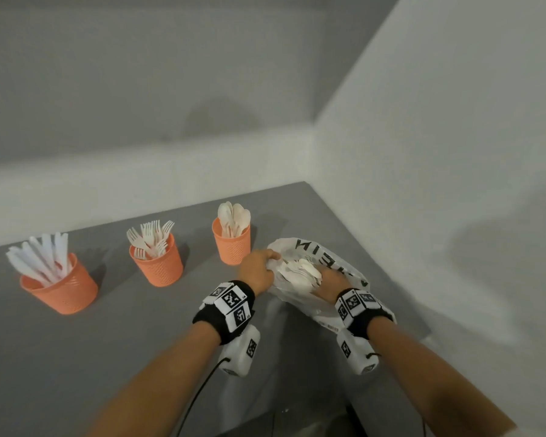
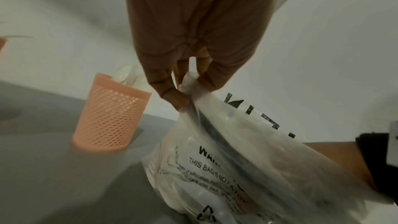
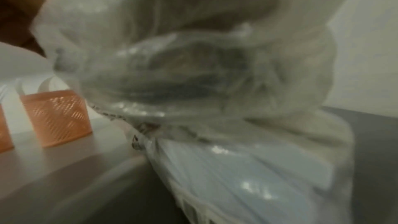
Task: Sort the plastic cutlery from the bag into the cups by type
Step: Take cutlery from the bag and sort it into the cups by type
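A clear plastic bag point(image 1: 334, 260) with black print lies at the table's right, near the wall. My left hand point(image 1: 273, 258) pinches its rim between thumb and fingers and holds the mouth up; the left wrist view shows this pinch point(image 2: 185, 91) on the bag point(image 2: 237, 168). My right hand point(image 1: 320, 277) reaches into the mouth and grips a bunch of white spoons point(image 1: 298, 272); its fingertips are hidden. Three orange mesh cups stand in a row: knives point(image 1: 59, 282) left, forks point(image 1: 156, 263) middle, spoons point(image 1: 232, 244) right. The right wrist view is filled with blurred bag film point(image 3: 215, 74).
The grey table point(image 1: 44, 357) ends at a white wall point(image 1: 438, 184) on the right and a white ledge behind the cups. Its front edge runs just below my wrists. A black cable point(image 1: 199, 392) hangs from my left wrist.
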`<action>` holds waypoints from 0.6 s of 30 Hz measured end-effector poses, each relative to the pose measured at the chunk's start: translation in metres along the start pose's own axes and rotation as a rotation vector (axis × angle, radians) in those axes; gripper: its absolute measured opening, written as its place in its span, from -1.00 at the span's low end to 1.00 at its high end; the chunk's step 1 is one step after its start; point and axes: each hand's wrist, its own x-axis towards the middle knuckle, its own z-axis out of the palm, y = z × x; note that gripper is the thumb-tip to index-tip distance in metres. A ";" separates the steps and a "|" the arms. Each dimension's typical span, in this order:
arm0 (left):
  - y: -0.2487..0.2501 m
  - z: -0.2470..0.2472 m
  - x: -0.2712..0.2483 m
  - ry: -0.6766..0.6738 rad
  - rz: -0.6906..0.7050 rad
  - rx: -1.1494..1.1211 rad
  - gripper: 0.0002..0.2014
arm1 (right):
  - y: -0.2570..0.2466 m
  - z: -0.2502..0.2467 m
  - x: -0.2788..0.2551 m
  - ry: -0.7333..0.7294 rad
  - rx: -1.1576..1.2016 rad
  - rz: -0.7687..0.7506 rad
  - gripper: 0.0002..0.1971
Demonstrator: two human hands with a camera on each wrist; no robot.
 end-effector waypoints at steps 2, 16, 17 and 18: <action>0.005 0.003 0.000 0.015 0.010 0.071 -0.53 | 0.003 -0.003 -0.002 -0.012 0.013 0.009 -0.49; 0.002 0.003 -0.007 -0.060 -0.014 0.144 -0.59 | -0.016 0.018 -0.005 0.082 -0.128 -0.009 -0.61; 0.002 0.002 -0.006 -0.057 -0.012 0.133 -0.59 | -0.016 0.018 -0.005 0.090 -0.094 -0.010 -0.59; 0.002 0.001 -0.005 -0.054 -0.010 0.127 -0.59 | -0.016 0.016 -0.005 0.093 -0.063 -0.006 -0.56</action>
